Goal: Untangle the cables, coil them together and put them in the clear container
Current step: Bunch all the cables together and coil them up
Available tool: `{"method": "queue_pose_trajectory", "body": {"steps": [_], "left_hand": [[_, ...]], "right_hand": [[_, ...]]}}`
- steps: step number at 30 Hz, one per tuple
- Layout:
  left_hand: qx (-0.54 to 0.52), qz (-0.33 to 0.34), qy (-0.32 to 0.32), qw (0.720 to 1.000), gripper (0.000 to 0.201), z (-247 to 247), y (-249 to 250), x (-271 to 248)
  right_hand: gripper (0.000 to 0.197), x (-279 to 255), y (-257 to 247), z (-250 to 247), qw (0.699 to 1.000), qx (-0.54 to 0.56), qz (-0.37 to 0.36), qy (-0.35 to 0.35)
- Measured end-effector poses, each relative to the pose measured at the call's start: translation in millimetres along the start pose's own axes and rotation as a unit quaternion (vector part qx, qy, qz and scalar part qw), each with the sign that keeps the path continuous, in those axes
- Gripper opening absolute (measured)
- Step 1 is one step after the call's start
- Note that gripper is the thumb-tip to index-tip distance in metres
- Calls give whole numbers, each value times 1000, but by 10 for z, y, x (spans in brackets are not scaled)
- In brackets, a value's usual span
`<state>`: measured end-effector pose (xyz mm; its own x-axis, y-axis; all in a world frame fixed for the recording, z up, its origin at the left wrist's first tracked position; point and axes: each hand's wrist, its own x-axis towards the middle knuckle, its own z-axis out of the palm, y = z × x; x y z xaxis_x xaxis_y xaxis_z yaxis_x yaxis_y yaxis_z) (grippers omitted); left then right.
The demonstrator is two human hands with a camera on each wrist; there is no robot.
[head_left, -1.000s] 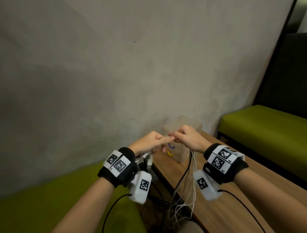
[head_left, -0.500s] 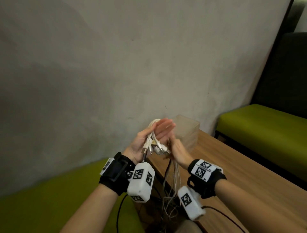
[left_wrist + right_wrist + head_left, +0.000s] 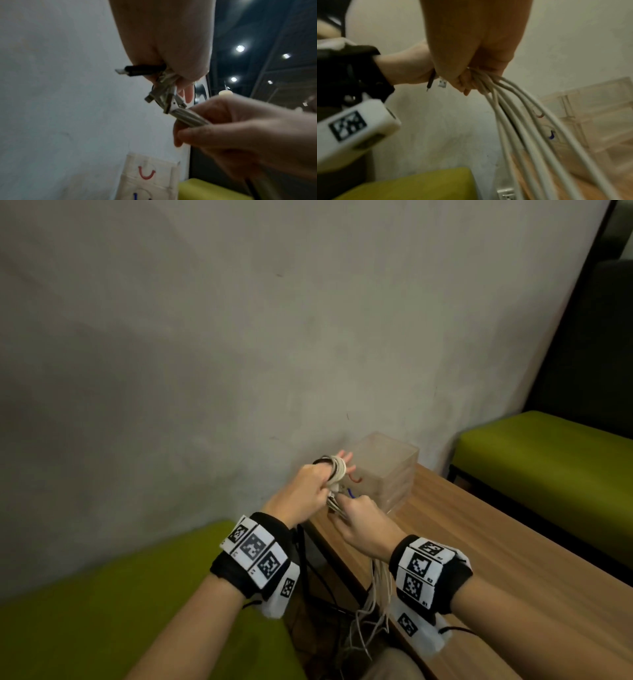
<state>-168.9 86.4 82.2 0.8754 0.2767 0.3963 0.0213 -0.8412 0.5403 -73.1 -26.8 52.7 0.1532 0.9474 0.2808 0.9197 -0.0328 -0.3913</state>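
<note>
The clear container point(image 3: 383, 470) stood on the wooden desk point(image 3: 479, 549), at the corner nearest the grey wall point(image 3: 239, 337), and serves here as the landmark. Small red and blue marks showed on or through its near face; what they were could not be told.

Just in front of the container and a little to its left, both hands were raised above the desk edge with the cables point(image 3: 337, 470) between them. The left hand point(image 3: 305, 491) was the closer to the wall. White turns and one black turn of cable were looped around its fingers point(image 3: 344, 457), whose tips stuck out straight past the loop toward the container. In the left wrist view the left hand pinched a cluster of plug ends, a black plug point(image 3: 137, 70) pointing toward the wall and several pale ones below it.

The right hand point(image 3: 363, 522) sat nearer the person than the left, directly in front of the container, its fingers curled tight around the bundle of white strands. From that fist the strands point(image 3: 522, 128) ran down past the desk edge, away from the container, and ended in a loose tangle point(image 3: 366, 628) low between the desk and a green seat point(image 3: 120, 611).

A second green seat point(image 3: 548, 453) lay beyond the container's right side.
</note>
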Motion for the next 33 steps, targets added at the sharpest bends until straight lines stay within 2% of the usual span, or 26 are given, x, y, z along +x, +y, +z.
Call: {"method": "queue_pose_trajectory", "body": {"steps": [3,6,9,11,13,17,19,21,24,27,29,31,33], "left_hand": [[117,-35,-58,991,60,30,-66,-28],[103,-118,-87,984,18,94,-89,-130],[51,-165,-130,976,40,81,-141,-157],[-59,-185,-157,968,52,49,-143,-186],[-182,-210,-171,945,61,55,-119,-233],[-258,-219,-185,922,62,64,-47,-236],[-302,-213,-186,910,58,47,-38,-249],[-334,-197,-190,902,49,31,-23,-250],[-381,-186,-193,885,30,-2,45,-201],[-453,-163,-181,858,29,-48,91,-179],[-507,-134,-165,835,33,-29,131,-196],[-590,-115,-112,791,36,11,235,-204],[-687,-122,-27,716,33,46,362,-150]], "right_hand": [[17,25,28,-78,998,-53,-30,5],[18,20,76,-174,992,-86,-88,-15],[28,41,70,-268,985,-118,-120,-37],[36,90,63,-348,983,-126,-125,-39],[38,122,59,-404,984,-103,-144,-36],[38,126,101,-463,979,-65,-194,-7],[28,156,116,-512,978,-64,-199,-9],[19,195,148,-532,979,-62,-195,-8],[23,210,154,-491,983,-40,-173,39],[25,235,202,-431,991,50,-92,79],[36,242,231,-367,984,128,-30,118],[31,233,251,-205,979,158,33,125],[18,183,258,38,978,169,66,99]]}}
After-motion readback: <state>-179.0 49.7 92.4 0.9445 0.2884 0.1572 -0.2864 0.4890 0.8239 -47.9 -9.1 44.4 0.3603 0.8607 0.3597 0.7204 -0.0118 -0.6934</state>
